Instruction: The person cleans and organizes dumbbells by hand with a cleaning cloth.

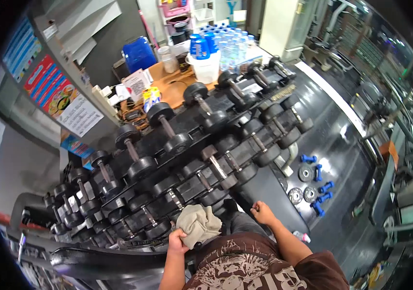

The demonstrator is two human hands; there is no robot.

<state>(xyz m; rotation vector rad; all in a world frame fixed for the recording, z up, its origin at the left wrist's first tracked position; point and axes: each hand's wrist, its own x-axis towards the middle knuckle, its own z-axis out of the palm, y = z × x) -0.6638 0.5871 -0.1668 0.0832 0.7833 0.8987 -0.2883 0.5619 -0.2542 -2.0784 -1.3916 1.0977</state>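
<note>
A crumpled beige cloth is gripped in my left hand, thumb on top, in front of my body at the lower middle. It hangs close to the lower tier of the dumbbell rack. My right hand is curled into a loose fist beside my leg, above the black padded bench, with nothing visible in it. Nearest the cloth are black dumbbells with metal handles on the lower tier. A larger dumbbell is one of several along the upper tier.
Behind the rack, a wooden table carries a white bucket with blue cups, plus many water bottles. Small blue dumbbells and weight plates lie on the floor at right. Gym machines stand further right.
</note>
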